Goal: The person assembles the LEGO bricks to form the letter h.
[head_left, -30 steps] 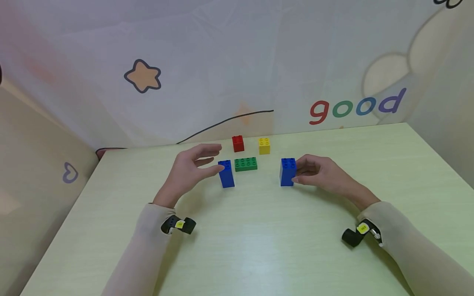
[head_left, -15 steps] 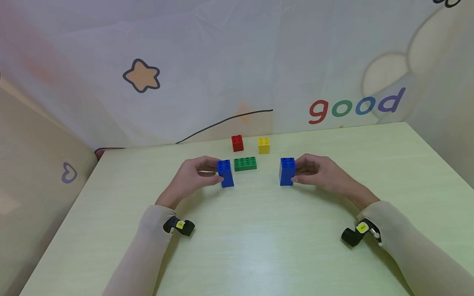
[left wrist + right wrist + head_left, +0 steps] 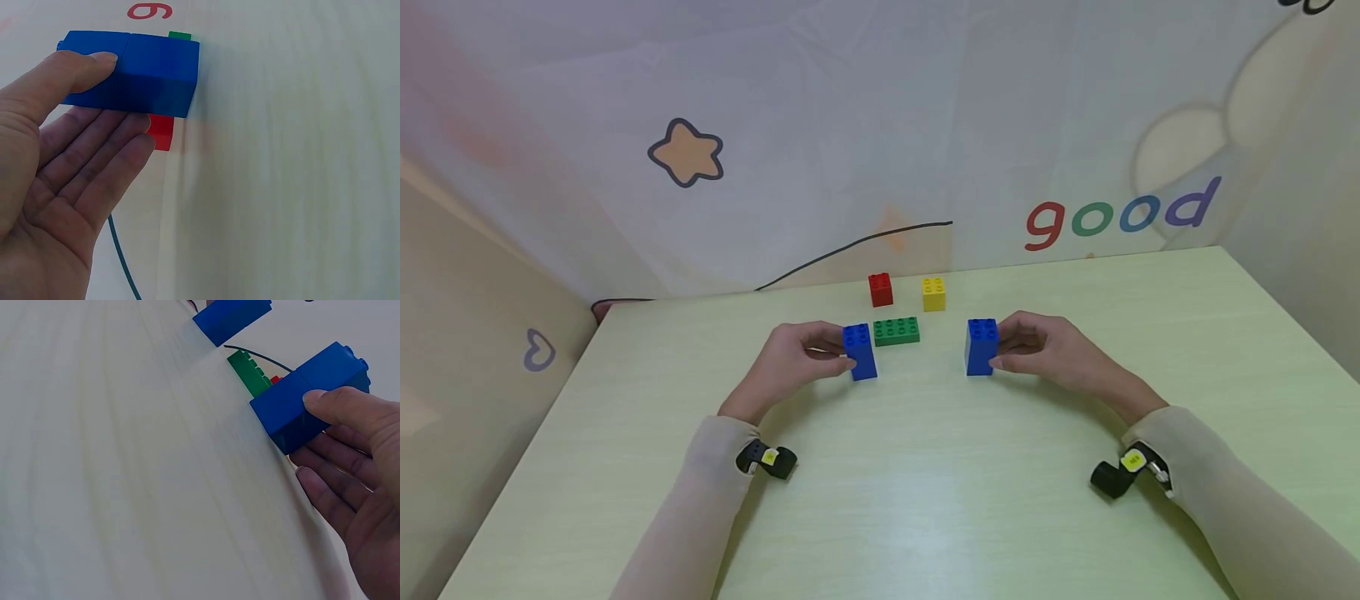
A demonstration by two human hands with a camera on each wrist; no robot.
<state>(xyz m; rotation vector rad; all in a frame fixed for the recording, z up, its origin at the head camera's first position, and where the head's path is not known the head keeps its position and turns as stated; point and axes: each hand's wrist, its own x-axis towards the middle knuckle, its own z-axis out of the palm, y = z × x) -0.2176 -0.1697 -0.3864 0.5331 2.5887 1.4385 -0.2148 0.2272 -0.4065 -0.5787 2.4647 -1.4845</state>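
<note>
My left hand (image 3: 790, 358) pinches a blue toy building-brick stack (image 3: 861, 354) between thumb and fingers. A seam across this blue stack (image 3: 159, 69) in the left wrist view marks two bricks joined end to end. In the head view it leans slightly. To the right, my right hand (image 3: 1051, 350) grips a second blue stack (image 3: 981, 350), which stands upright. Its seam also shows on the blue stack (image 3: 294, 403) in the right wrist view, the thumb pressing one side. Between and behind the stacks lies a green brick (image 3: 897, 332) with two rows of studs.
Behind the green brick sit a red brick (image 3: 881, 290) and a yellow brick (image 3: 933, 294), near the back edge of the pale table (image 3: 895, 500). A printed cloth (image 3: 850, 150) rises right behind that edge.
My left hand has come down from an open spread around the left blue stack and now pinches it. That stack has shifted slightly rightward. The right hand keeps its hold, nearly still.
</note>
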